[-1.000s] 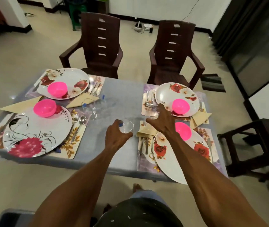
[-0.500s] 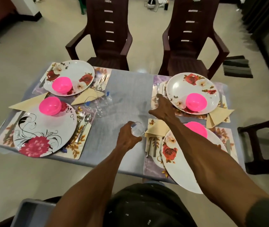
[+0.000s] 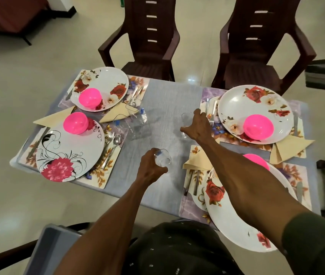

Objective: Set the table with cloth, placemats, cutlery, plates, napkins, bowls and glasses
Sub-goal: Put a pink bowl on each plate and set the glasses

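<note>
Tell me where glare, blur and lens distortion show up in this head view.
Head view: glare spots on the glossy floor; wide-angle bending toward the edges, so the chairs splay outward; soft blur at the upper right; the clear glass in the left hand and the one under the right hand are hard to outline.
</note>
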